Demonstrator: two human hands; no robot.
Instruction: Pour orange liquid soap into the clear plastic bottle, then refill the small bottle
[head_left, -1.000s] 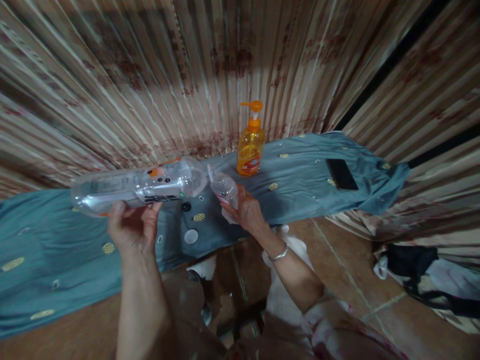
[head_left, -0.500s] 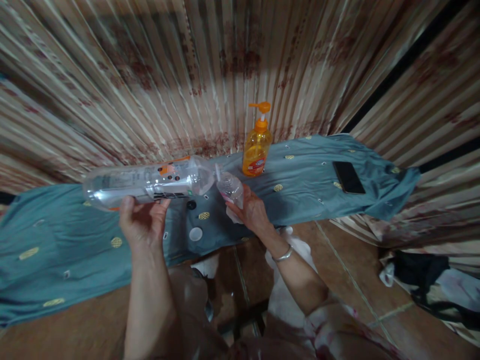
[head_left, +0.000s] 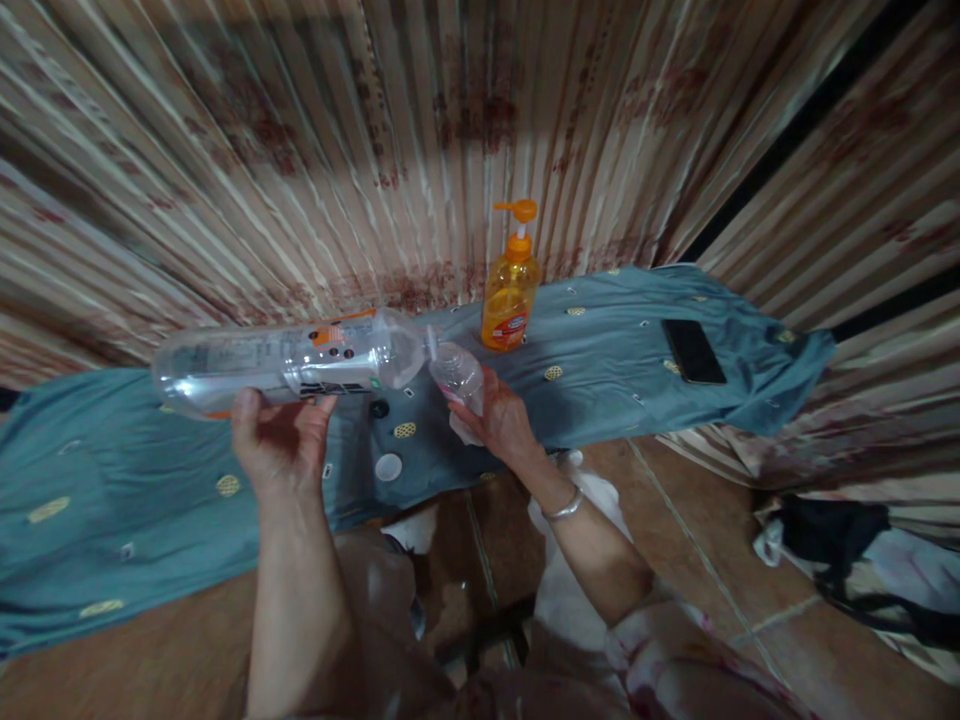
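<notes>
My left hand [head_left: 281, 435] grips a large clear plastic bottle [head_left: 259, 365] from below, with an orange, black and white label. It lies nearly level above the cloth, its neck pointing right. In my right hand [head_left: 501, 415] is a small clear plastic bottle [head_left: 456, 375], tilted so its mouth points up and left. The two mouths meet or nearly meet; I cannot tell whether they touch. Below them on the cloth are a dark cap [head_left: 379, 409] and a white round lid [head_left: 388, 467]. Behind the small bottle stands an orange pump bottle [head_left: 510, 300] of yellow-orange liquid.
A teal patterned cloth [head_left: 600, 350] covers the long narrow table. Toward its right end lies a black phone [head_left: 694, 351]. A pleated floral curtain [head_left: 420, 150] hangs close behind. On the tiled floor at right sits a pile of dark and pale fabric [head_left: 862, 560].
The large bottle has shifted slightly left along with my left hand. Both hands keep their grips, and the whole view has moved a little.
</notes>
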